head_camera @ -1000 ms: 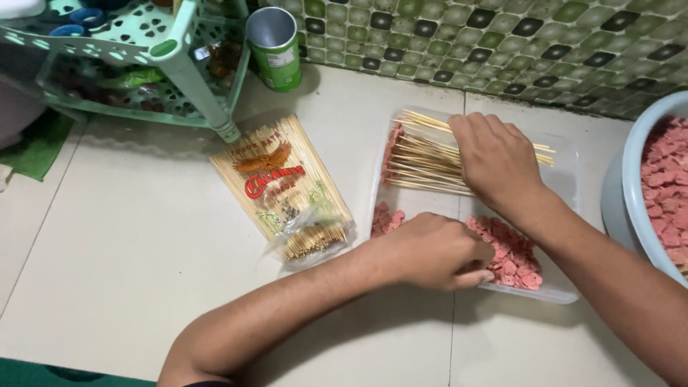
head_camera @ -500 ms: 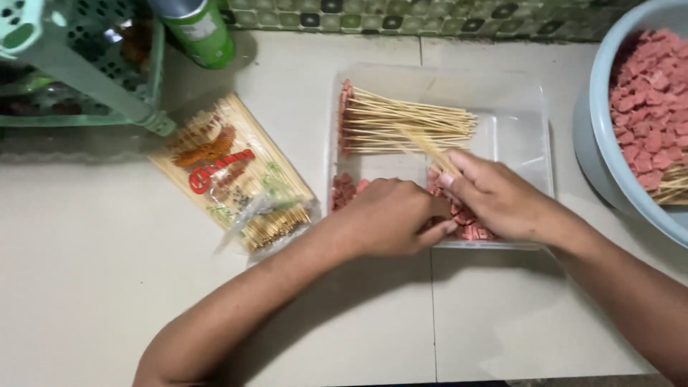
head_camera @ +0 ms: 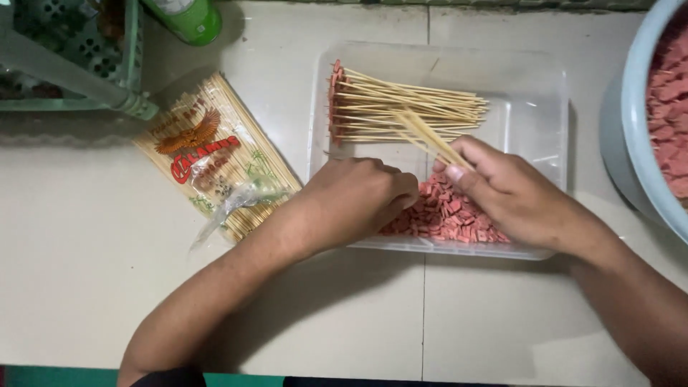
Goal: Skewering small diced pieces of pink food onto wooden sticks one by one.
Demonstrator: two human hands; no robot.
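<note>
Over clear tray (head_camera: 545, 93), centre frame: right hand (head_camera: 512, 190) pinches bamboo skewer (head_camera: 430, 137); left hand (head_camera: 358, 197) curled closed on pink meat pieces (head_camera: 451, 215). Skewer packet (head_camera: 215, 161) left on surface (head_camera: 86, 272).

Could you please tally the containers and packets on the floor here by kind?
Clear tray: 1
Blue basin: 1
Green can: 1
Skewer packet: 1
Green rack: 1
Total: 5

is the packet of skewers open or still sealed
Open: the skewer packet lies flat, its clear plastic end torn and bunched loose, bare stick ends showing there.
</note>
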